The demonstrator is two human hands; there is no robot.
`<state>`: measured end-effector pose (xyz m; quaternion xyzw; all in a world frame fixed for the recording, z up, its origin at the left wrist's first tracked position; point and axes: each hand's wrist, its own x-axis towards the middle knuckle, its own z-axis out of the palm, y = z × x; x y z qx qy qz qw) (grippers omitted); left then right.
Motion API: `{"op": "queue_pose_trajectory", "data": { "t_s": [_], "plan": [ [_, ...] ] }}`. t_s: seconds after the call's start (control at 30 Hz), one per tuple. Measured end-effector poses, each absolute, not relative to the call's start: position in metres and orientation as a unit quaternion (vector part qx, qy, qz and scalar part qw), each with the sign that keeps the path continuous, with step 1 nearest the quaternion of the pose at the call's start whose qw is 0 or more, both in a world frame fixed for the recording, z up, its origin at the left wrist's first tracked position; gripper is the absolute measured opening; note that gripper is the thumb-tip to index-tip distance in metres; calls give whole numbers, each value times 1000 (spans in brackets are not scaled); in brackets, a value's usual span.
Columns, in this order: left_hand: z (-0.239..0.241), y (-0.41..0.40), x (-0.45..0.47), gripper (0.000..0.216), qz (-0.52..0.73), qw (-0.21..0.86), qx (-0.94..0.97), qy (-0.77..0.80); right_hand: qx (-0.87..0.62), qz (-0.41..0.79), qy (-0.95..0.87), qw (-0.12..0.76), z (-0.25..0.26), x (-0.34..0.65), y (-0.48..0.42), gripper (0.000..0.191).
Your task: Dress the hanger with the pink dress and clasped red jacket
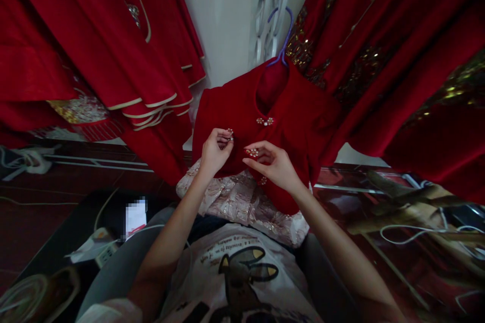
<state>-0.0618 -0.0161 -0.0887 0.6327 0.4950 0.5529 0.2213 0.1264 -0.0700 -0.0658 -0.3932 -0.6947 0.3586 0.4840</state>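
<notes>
A red garment (231, 96) with a round neck lies spread over my lap, a purple hanger (282, 55) coming out of its neck. Just under the neckline sits a gold-and-pearl beaded ornament (264, 121). My left hand (216, 150) is pinched closed on a small beaded ornament (230, 133) at its fingertips. Across a short gap, my right hand (275, 164) holds another beaded ornament (252, 152) between thumb and fingers. Both hands are over the garment's front. Below the right hand, one more ornament (262, 180) is partly visible.
Pale patterned cloth (235, 202) lies under the garment on my lap. Red clothes (151, 35) hang at left, and sequined red ones (379, 60) at right. A power strip (106, 252) with cables rests at lower left. Wooden pieces (401, 207) and a white cable are at right.
</notes>
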Motion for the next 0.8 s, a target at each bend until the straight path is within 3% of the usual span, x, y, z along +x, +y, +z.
{"op": "queue_pose_trajectory", "data": {
  "t_s": [0.1,0.3,0.8],
  "plan": [
    [-96,-13,-57,24,543,221,637,500,-380,390,-658,521,-76,116,-47,26],
    [-102,-9,-55,29,527,167,648,524,-389,314,-690,523,-88,117,-19,22],
    [-117,27,-54,32,521,228,661,490,-390,320,-684,528,-108,114,43,21]
  ]
}}
